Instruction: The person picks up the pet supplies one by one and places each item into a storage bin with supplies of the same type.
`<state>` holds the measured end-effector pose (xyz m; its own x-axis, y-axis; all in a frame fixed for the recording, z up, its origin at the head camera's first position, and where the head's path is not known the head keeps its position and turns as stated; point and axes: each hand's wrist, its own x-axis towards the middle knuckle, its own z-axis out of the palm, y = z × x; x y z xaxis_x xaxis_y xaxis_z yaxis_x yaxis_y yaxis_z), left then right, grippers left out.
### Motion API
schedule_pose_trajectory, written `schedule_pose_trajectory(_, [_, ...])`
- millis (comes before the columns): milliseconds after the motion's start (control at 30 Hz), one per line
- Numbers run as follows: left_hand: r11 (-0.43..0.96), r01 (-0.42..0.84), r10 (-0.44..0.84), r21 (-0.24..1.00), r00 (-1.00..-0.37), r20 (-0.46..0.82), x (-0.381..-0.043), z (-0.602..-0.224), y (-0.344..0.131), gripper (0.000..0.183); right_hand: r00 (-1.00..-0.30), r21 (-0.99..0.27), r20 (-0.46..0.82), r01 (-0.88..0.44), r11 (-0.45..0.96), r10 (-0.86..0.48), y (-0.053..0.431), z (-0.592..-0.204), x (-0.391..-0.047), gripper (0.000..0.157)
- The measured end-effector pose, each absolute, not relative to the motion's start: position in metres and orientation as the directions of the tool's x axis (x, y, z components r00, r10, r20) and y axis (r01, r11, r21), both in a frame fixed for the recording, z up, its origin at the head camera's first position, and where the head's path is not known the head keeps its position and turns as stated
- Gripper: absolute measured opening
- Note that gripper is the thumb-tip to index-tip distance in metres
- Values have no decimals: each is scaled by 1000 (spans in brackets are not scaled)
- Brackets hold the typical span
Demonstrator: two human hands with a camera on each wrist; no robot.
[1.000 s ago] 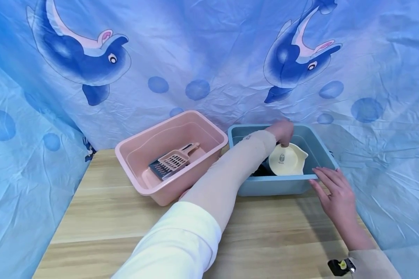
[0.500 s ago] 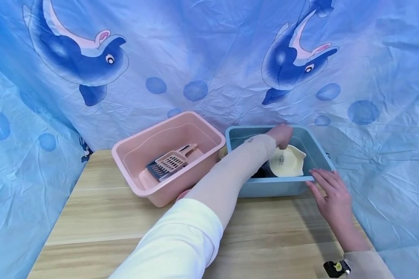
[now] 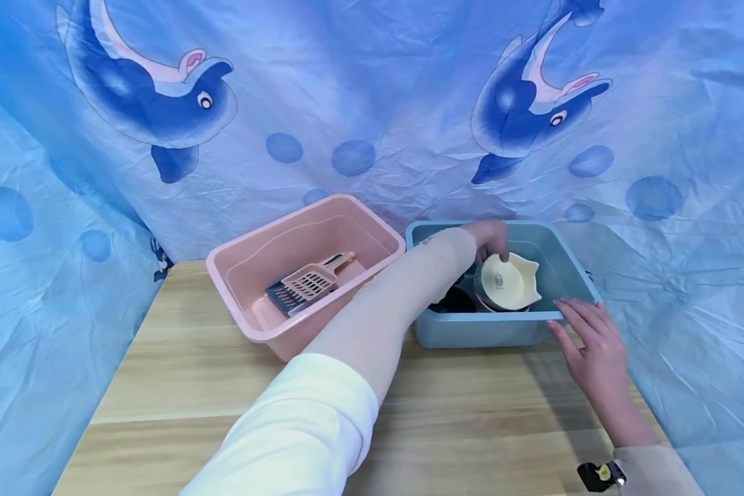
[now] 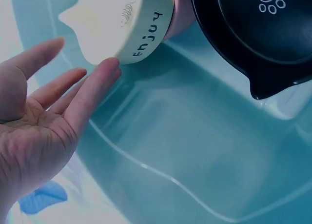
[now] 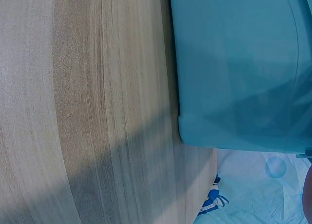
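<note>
My left hand (image 3: 492,238) reaches into the blue litter tray (image 3: 573,265). In the left wrist view its fingers are extended, and a fingertip meets or overlaps the edge of a cream cat-eared bowl (image 4: 109,24). That bowl has "Enjoy" lettered on its side and a fish-bone print inside. A pink bowl (image 4: 183,14) shows partly beneath it. Beside them sits a black bowl (image 4: 234,48) with a paw print. My right hand (image 3: 598,358) holds the tray's near right corner, fingers over the rim and thumb outside. Only a sliver of it shows in the right wrist view.
To the left stands a pink litter tray (image 3: 244,258), partly behind my left arm. Inside it lie a pink slotted litter scoop (image 3: 313,281) and a dark blue one (image 3: 283,297). A wooden table (image 3: 180,399) carries both trays; dolphin-printed cloth (image 3: 372,96) hangs behind.
My left hand has shifted slightly left, its thumb still near the cream bowl. That bowl has turned or tilted, baring both ears and the pink rim below. My right hand stays on the tray's rim.
</note>
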<state>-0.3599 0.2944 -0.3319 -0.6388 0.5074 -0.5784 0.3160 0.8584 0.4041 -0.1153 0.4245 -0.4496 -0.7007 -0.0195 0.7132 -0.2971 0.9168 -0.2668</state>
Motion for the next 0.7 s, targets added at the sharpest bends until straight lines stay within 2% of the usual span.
schedule_pose_trajectory(167, [846, 224, 508, 483, -609, -608, -350, -304, 268, 47, -686, -277, 727, -301, 913, -5, 421, -449, -115, 70])
schedule_pose_trajectory(333, [791, 190, 577, 581, -547, -607, -352, -287, 244, 52, -672, -282, 741, -315, 906, -4, 423, -450, -115, 69])
schedule_pose_trajectory(533, [696, 85, 646, 713, -508, -570, -353, -272, 209, 74, -673, -280, 739, -316, 906, -6, 423, -450, -116, 71])
schedule_pose_trajectory(600, [671, 84, 668, 736, -500, -552, -351, -266, 196, 75, -673, -280, 740, -317, 906, -7, 423, -449, -117, 72])
schedule_pose_trajectory(700, [652, 136, 699, 746, -488, -522, -345, -255, 179, 67, -676, -285, 737, -313, 906, -2, 422, -448, -116, 72])
